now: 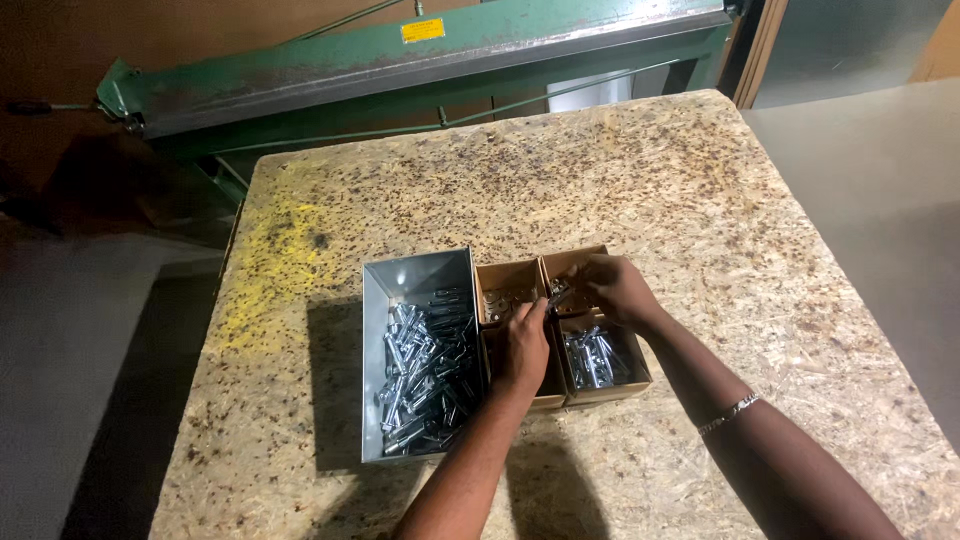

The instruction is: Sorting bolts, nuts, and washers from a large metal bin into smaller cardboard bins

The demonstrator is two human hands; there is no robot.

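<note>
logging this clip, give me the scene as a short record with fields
surface: chipboard table
left hand: over the cardboard boxes, fingers pinched near a small metal piece
right hand: over the far right cardboard box, fingers at the same piece
metal tray: left of the boxes, full of shiny bolts
near right box: holds more shiny hardware
wrist: bracelet on the right arm
background: green machine behind the table

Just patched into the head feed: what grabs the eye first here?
A shiny rectangular metal tray heaped with silver bolts sits mid-table on the speckled chipboard table. Right beside it, the left hand and right hand meet over small brown cardboard boxes. A long green steel machine stands behind.
</note>
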